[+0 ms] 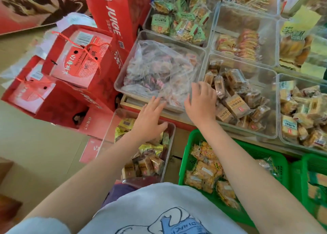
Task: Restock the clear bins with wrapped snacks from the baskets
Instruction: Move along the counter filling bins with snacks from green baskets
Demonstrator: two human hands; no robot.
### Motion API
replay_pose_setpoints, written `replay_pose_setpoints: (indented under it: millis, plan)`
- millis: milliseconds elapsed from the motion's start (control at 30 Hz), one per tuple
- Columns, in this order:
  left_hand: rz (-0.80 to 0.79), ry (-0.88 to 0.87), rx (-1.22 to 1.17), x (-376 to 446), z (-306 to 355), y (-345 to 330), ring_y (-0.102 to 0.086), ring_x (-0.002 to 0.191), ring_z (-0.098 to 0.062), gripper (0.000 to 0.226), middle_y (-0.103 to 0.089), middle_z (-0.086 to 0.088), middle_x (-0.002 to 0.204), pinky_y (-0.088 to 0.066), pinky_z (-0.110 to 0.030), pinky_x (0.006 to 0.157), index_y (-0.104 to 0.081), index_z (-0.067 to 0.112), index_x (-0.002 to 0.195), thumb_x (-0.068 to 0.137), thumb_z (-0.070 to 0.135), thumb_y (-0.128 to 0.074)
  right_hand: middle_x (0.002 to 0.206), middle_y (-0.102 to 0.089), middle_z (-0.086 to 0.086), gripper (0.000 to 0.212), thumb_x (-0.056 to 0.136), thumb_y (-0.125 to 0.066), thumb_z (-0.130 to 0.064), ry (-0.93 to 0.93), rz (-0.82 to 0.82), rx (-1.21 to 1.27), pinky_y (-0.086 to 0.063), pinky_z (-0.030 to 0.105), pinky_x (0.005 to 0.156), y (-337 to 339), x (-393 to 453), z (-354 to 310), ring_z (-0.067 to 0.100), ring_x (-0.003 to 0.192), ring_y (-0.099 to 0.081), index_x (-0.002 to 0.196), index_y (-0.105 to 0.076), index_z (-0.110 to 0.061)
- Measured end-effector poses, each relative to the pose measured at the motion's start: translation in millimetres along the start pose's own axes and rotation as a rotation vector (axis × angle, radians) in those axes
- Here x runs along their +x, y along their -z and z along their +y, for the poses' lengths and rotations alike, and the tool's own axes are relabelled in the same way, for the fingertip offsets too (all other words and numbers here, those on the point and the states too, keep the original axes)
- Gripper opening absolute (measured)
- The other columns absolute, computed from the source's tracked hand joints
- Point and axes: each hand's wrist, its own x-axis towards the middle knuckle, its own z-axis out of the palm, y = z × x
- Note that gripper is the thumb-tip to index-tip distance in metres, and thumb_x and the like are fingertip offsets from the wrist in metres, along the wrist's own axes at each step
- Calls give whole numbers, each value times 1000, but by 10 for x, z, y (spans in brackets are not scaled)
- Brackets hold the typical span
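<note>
A clear bin (141,37) on the shelf holds a clear plastic bag (159,69) of wrapped snacks. My left hand (150,117) reaches to the bin's front edge with fingers spread, holding nothing. My right hand (200,102) hovers at the bin's front right corner, fingers relaxed over the bag and the wall shared with the bin of brown wrapped cakes (237,102). Below, a clear bin on the floor (169,145) holds mixed snacks. A green basket (191,140) beside it holds yellow wrapped snacks (205,171).
More clear bins of snacks fill the shelf: green packs (178,21), red packs (242,44), yellow cakes (304,120). Red juice gift boxes (70,71) are stacked at the left. A second green basket (311,171) sits at the right edge.
</note>
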Motion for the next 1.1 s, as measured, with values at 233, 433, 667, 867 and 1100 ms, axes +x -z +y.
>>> replay_pose_setpoints:
  millis: [233, 433, 667, 867, 1100]
  plan:
    - [36, 377, -24, -700, -733, -468, -45, 124, -32, 51, -50, -10, 134, -40, -49, 104, -49, 12, 136, 90, 33, -56, 102, -62, 9, 23, 93, -47, -12, 319, -472, 237, -46, 40, 79, -712, -1173, -612, 30, 97, -59, 108, -64, -6]
    - [-341, 514, 68, -1309, -1054, -1001, -22, 146, -32, 74, -23, -10, 161, -27, -53, 116, -29, 24, 152, 88, 46, -59, 139, -45, 12, 47, 101, -53, -36, 129, -990, 140, -46, 45, 99, -1352, -1673, -905, 30, 135, -37, 140, -44, -12]
    - [-433, 557, 49, -1632, -1292, -1176, -40, 133, -32, 85, -42, -9, 145, -38, -49, 107, -23, 31, 152, 85, 64, -63, 133, -46, 7, 46, 92, -68, -38, 126, -878, 43, -37, 42, 105, -1570, -1712, -1118, 28, 130, -41, 128, -51, -15]
    - [-357, 571, 1, -1441, -1199, -997, -37, 137, -33, 85, -36, -12, 151, -37, -49, 111, -22, 25, 155, 87, 49, -67, 103, -57, -1, 31, 88, -73, -26, -393, -897, 633, -45, 35, 77, -1311, -1513, -1023, 22, 92, -56, 108, -50, -19]
    - [-65, 582, -1046, -859, -284, -216, -72, 93, -19, 30, -75, -2, 104, -58, -38, 83, -62, 24, 120, 98, 44, -56, 111, -75, 7, 24, 101, -60, -25, -761, -734, 1431, -60, 42, 87, -274, -1040, -581, 21, 95, -72, 121, -67, -14]
